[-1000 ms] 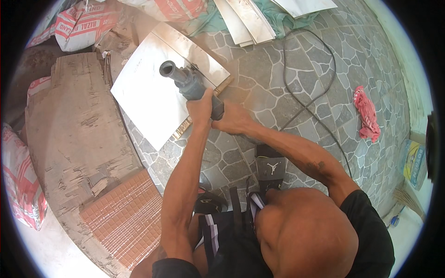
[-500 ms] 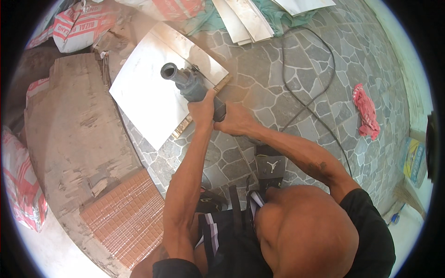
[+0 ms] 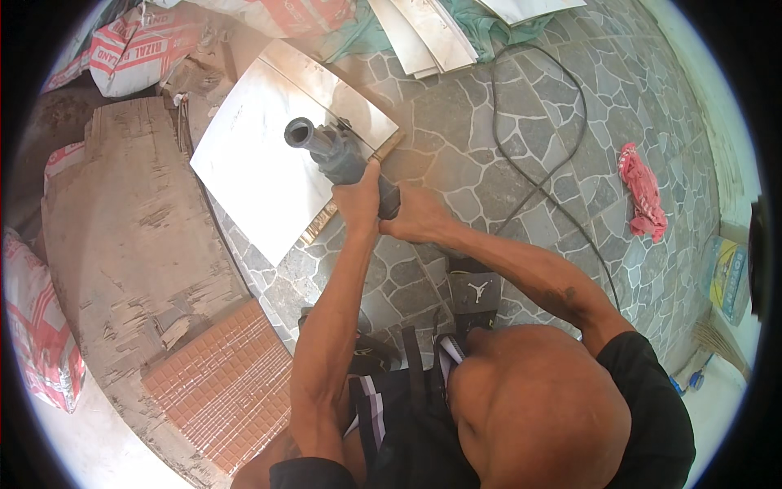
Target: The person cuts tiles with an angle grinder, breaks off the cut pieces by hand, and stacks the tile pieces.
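Note:
My left hand (image 3: pixel 358 198) wraps round the body of a dark angle grinder (image 3: pixel 349 165) with a round open port at its far end. Behind it, my right hand (image 3: pixel 416 215) grips the rear of the same tool. The grinder is over a white marbled tile (image 3: pixel 248 155), its disc side at a straight dark line that runs across the tile towards the near right edge. A wooden board (image 3: pixel 320 226) shows under the tile's near edge. The disc itself is mostly hidden by the tool, and pale dust hangs round the tile.
A black cord (image 3: pixel 583 122) loops over the stone-patterned floor on the right, near a pink cloth (image 3: pixel 643 196). Worn plywood (image 3: pixel 147 220) and a brown grid-patterned tile (image 3: pixel 224 383) lie left. Cut tile strips (image 3: pixel 423 37) rest on green cloth at the back; bags (image 3: pixel 147 49) stand far left.
The grinder and both hands have shifted slightly nearer to me along the line on the tile. Both hands keep their grip, and the view has moved a little.

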A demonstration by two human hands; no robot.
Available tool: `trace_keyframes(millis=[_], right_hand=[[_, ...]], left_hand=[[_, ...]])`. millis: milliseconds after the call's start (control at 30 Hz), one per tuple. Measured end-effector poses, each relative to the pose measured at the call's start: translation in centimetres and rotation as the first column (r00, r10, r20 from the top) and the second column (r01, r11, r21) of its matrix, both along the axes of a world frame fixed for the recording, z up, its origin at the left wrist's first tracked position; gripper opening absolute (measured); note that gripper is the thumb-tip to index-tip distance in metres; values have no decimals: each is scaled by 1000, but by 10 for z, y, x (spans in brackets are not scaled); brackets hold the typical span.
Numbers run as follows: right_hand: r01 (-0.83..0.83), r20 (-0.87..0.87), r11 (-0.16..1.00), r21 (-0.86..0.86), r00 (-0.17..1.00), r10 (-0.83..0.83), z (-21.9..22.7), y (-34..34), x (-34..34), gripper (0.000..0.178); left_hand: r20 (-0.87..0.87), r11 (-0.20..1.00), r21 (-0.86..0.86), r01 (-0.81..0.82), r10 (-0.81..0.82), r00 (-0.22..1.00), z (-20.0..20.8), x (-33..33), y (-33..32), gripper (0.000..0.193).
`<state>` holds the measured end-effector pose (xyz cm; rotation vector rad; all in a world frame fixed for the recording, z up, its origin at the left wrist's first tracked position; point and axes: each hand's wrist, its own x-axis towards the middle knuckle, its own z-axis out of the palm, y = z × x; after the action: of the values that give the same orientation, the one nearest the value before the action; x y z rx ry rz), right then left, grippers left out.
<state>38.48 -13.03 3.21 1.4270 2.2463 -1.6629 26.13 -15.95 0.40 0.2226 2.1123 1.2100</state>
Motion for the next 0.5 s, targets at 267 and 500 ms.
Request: trace_keyframes(millis=[267, 500], right_hand=[[-15, 28, 1000, -11, 1000, 15, 4, -1, 7, 47], [13, -29, 1000, -7, 999, -13, 8, -5, 13, 51]], left_hand=[[-24, 992, 126, -17, 20, 1000, 1, 10, -2, 44], [-7, 991, 131, -26, 27, 1000, 1, 15, -6, 38]])
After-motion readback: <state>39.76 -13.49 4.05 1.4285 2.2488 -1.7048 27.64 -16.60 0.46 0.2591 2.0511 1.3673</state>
